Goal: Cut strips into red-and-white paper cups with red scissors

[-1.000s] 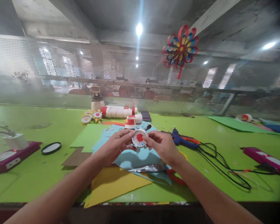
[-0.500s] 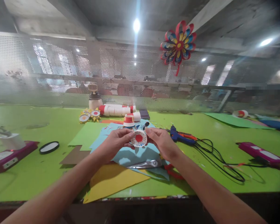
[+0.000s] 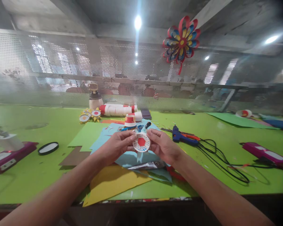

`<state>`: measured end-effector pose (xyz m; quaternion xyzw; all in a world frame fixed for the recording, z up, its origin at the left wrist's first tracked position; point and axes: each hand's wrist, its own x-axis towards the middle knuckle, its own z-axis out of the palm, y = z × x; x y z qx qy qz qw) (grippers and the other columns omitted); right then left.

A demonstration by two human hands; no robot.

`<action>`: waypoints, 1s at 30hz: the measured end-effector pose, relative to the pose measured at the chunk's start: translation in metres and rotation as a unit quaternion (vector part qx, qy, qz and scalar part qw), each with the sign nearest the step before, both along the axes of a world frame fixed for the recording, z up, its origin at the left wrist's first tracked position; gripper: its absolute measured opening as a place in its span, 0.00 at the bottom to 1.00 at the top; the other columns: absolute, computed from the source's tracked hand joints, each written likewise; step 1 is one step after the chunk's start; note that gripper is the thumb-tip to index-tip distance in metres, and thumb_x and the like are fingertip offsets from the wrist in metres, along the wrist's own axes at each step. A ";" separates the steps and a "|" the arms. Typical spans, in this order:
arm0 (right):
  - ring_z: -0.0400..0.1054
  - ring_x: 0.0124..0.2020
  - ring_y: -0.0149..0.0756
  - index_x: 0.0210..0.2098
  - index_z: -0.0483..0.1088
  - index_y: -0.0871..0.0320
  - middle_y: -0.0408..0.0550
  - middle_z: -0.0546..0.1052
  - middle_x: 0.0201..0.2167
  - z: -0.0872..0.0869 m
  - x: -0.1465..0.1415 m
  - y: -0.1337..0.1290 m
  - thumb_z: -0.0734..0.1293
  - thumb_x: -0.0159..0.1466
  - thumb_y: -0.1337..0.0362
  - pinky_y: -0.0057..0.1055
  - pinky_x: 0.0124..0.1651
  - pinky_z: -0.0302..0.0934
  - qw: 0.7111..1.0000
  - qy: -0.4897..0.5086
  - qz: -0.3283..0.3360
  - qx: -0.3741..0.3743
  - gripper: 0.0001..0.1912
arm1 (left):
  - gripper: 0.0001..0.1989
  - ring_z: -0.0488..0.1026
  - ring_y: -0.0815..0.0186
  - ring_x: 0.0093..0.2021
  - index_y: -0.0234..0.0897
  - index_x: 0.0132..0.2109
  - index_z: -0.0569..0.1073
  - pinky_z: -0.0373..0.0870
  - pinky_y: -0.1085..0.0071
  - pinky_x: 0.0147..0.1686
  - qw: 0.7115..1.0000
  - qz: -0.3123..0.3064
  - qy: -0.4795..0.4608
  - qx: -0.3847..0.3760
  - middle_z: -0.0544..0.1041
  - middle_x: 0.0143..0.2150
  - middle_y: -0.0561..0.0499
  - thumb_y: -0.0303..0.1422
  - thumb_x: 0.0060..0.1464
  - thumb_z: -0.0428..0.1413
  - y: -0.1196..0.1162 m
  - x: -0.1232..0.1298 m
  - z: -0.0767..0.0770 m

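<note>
Between my two hands is a round white paper disc (image 3: 141,142) with a red centre and small blue marks around it, held up facing me. My left hand (image 3: 119,145) pinches its left edge with thumb and fingers. On the opposite edge, my right hand (image 3: 164,145) grips it the same way. Light-blue paper strips show above and below the disc. Under my hands lie light-blue paper sheets (image 3: 129,159) and a pair of scissors (image 3: 146,165) with red handles. A red and white paper cup (image 3: 130,120) stands just behind.
A blue glue gun (image 3: 182,137) with black cords lies to the right, near a purple power strip (image 3: 265,153). Another power strip (image 3: 13,158) and a black-rimmed round object (image 3: 48,148) are at left. Stacked cups (image 3: 119,110), yellow paper flowers (image 3: 96,114) and a bottle (image 3: 95,99) stand behind.
The disc has turned to face me more fully, and its lower edge sits slightly lower. Both hands keep their hold on it. The view has shifted a little.
</note>
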<state>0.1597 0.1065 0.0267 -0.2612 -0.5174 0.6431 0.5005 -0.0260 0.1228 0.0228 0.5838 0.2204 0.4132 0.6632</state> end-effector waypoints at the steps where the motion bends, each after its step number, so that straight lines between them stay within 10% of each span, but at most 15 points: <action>1: 0.62 0.24 0.26 0.28 0.70 0.59 0.39 0.70 0.23 0.001 0.000 0.000 0.73 0.56 0.54 0.27 0.30 0.61 1.000 -0.001 -0.006 0.003 0.15 | 0.11 0.73 0.67 0.34 0.32 0.36 0.76 0.72 0.66 0.40 1.000 0.002 -0.001 0.002 0.77 0.33 0.48 0.38 0.54 0.60 0.000 0.000 0.001; 9: 0.64 0.25 0.30 0.27 0.72 0.59 0.43 0.71 0.22 0.005 0.003 0.004 0.67 0.59 0.46 0.29 0.30 0.60 0.999 0.006 -0.034 0.029 0.20 | 0.11 0.73 0.65 0.36 0.32 0.39 0.76 0.71 0.65 0.40 0.998 0.038 -0.012 0.040 0.78 0.36 0.45 0.37 0.55 0.59 0.000 -0.001 0.004; 30: 0.62 0.30 0.33 0.30 0.76 0.54 0.43 0.72 0.27 0.019 0.013 -0.012 0.70 0.58 0.62 0.33 0.36 0.56 0.972 -0.113 -0.065 0.198 0.03 | 0.12 0.76 0.60 0.40 0.36 0.42 0.79 0.71 0.65 0.43 0.979 0.035 0.023 0.199 0.80 0.41 0.44 0.36 0.50 0.62 0.003 -0.015 0.009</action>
